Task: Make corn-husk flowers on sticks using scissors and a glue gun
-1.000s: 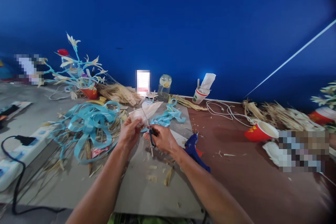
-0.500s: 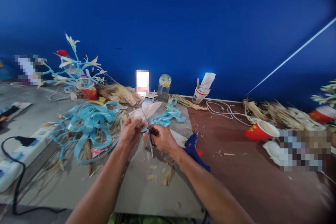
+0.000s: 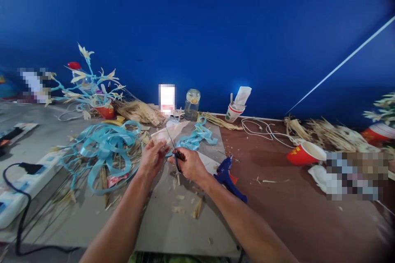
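Your left hand pinches a pale sheet, held over the table's grey part. Your right hand grips black-handled scissors, blades up against the sheet; can't tell if they're cutting. Blue ribbon heaped left of your hands, glue gun lying beside your right forearm.

Head view: from head height, forward and down
Blue wall: fills upper half of frame
Tabletop: lower half, from above
Left hand, right hand: near, below centre
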A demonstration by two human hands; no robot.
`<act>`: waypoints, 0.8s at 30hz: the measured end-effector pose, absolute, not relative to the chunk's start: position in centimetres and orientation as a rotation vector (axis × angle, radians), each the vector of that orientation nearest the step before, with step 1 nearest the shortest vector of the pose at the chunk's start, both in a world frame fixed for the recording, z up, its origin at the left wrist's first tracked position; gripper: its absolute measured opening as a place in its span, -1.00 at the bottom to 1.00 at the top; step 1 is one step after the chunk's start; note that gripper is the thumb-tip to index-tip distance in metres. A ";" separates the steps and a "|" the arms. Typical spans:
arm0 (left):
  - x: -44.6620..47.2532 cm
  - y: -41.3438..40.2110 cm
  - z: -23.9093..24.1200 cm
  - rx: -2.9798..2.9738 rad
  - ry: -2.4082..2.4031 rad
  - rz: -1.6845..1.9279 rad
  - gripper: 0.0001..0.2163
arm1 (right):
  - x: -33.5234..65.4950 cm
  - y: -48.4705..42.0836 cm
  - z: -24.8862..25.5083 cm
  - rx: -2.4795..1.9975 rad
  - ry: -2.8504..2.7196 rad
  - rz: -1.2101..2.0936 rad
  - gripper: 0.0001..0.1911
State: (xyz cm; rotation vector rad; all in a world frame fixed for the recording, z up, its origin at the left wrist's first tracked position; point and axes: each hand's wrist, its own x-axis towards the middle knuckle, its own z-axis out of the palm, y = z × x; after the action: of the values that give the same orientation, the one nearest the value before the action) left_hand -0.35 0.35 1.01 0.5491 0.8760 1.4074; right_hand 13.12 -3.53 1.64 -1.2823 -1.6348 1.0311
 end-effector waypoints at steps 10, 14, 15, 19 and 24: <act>-0.2 0.4 1.2 0.530 0.896 1.418 -0.73 | 13.3 -3.3 1.4 -1.332 -1.693 1.018 -0.77; -0.1 0.3 1.4 0.531 0.902 1.418 -0.72 | 13.3 -3.3 1.5 -1.349 -1.716 1.001 -0.77; -0.1 0.3 1.4 0.534 0.899 1.415 -0.73 | 13.3 -3.3 1.5 -1.354 -1.722 0.994 -0.77; -0.2 0.3 1.3 0.536 0.889 1.409 -0.73 | 13.3 -3.2 1.3 -1.361 -1.728 0.983 -0.78; -0.2 0.4 1.2 0.529 0.884 1.408 -0.74 | 13.4 -3.1 1.2 -1.363 -1.704 0.996 -0.79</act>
State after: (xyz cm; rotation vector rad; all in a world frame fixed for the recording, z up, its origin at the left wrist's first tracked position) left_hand -0.23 0.40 1.16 0.5293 0.8843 1.4076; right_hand 13.36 -3.14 1.15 -1.3628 -1.7042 0.9956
